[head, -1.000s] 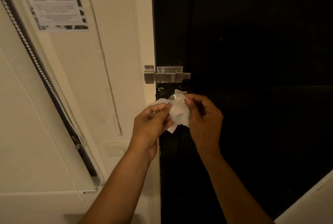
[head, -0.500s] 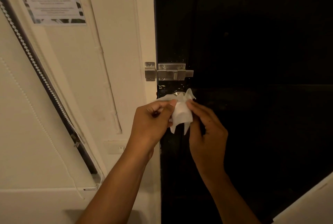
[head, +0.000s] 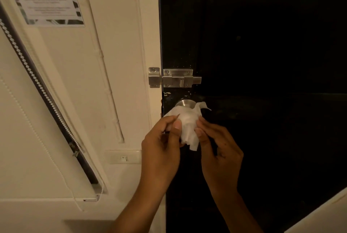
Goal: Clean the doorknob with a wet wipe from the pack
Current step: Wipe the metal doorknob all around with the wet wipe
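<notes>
Wipe (head: pixel 187 122) draped over knob (head: pixel 185 103), pinched from both sides.

Landmark: knob, steel, on dark door (head: pixel 262 45), just below bolt (head: pixel 178 78). Top rim of knob bare; front and underside covered by wipe, bunched, one corner flaring up to right of knob, loose tail hanging below. Left hand (head: pixel 161 144) below-left of knob, thumb and forefinger clenched on left edge of wipe. Right hand (head: pixel 219 150) below-right of knob, fingertips (head: pixel 198 131) grasping right edge. Pack not in view. Risks, judged: wipe sliding round smooth metal without scrubbing if grip stays at edges only; bare rim and back of knob missed; tail dragging over flaked paint beside knob and smearing flecks; knob turning under pressure, door shifting since bolt looks drawn back.
</notes>
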